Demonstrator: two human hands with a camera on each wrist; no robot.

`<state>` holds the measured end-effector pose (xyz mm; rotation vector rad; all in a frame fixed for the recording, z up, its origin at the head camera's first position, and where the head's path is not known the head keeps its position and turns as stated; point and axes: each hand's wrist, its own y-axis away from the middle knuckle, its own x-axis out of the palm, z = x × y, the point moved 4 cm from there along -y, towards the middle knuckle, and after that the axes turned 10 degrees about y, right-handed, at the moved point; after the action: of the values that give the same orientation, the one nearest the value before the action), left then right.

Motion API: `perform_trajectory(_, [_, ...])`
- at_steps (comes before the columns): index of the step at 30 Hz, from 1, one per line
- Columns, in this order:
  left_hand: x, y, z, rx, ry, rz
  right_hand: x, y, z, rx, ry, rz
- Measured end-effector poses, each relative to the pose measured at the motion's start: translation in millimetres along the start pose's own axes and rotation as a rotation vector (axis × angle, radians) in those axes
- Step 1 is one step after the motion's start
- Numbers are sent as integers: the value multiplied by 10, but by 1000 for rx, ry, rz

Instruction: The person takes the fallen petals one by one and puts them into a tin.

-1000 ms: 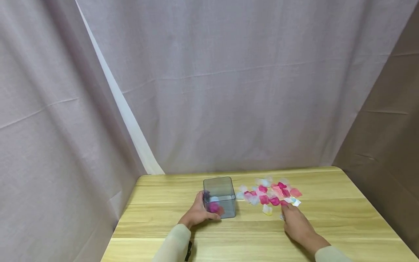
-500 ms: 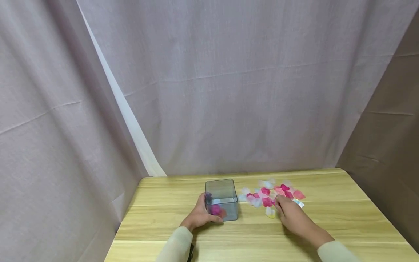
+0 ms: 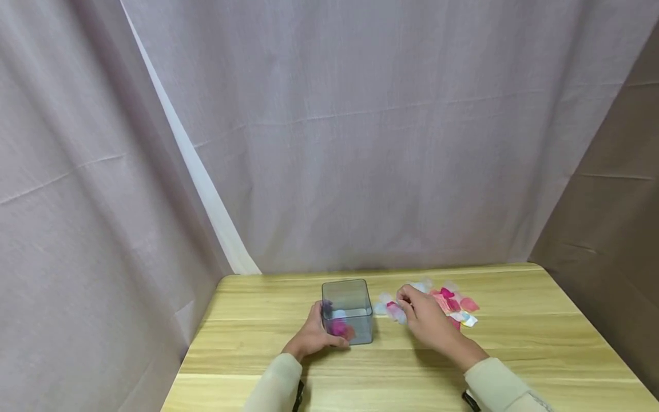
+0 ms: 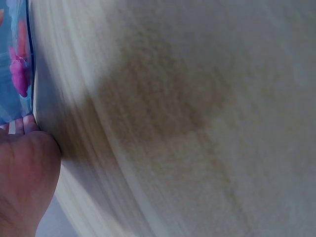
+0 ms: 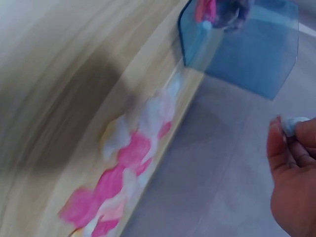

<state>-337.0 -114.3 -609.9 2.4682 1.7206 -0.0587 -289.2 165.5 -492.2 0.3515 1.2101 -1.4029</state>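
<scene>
Comes nearer the clear box (image 3: 363,332) than before with the right grip (image 3: 429,321), pinching a whitish petal (image 5: 293,124) over scattered petals (image 3: 454,305) on the worktop (image 3: 386,377) (holding that box there with the left grip (image 3: 312,337)).

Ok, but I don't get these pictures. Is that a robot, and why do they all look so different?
No robot here: these are a person's own two hands. The wide picture comes from a camera worn on the head, looking forward and down. The other two come from a little camera on each wrist, so they look tilted and a bit blurry.

On the wooden table lie colourful petals, pink, white and pale blue. The left hand holds a see-through box with a few petals inside. The right hand pinches a pale piece, probably another petal. Behind the table hangs a big curtain.
</scene>
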Motion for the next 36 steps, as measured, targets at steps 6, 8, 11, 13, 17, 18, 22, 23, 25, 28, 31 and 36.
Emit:
perform_trajectory(6, [-8, -14, 29, 11, -27, -19, 210, -287, 353, -99, 45, -22])
perform_trajectory(8, [-20, -5, 31, 11, -34, -21, 309, -393, 472, -126, 56, 10])
perform_trajectory(11, [-37, 12, 34, 1, -40, -22, 464, -544, 617, -154, 66, 85])
perform_trajectory(13, [-52, 18, 36, -6, -38, -21, 577, -636, 701, -174, 69, 144])
perform_trajectory(17, [-60, 30, 41, -11, -29, -18, 784, -765, 818, -203, 69, 245])
perform_trajectory(18, [-55, 29, 46, -13, -27, -16, 825, -783, 830, -206, 76, 261])
perform_trajectory(22, [-14, 24, 59, -20, -38, -8, 925, -798, 806, -161, 88, 319])
perform_trajectory(23, [-7, 22, 59, -20, -42, -8, 939, -794, 793, -140, 86, 333])
perform_trajectory(25, [0, 22, 50, -23, -46, -12, 959, -789, 772, -107, 75, 357])
perform_trajectory(28, [7, 26, 35, -24, -59, -13, 985, -787, 746, -62, 78, 396])
perform_trajectory(31, [14, 35, 17, -22, -67, -9, 1006, -798, 740, -37, 92, 420])
perform_trajectory(36, [15, 45, -5, -14, -55, -12, 1017, -818, 755, -15, 107, 442])
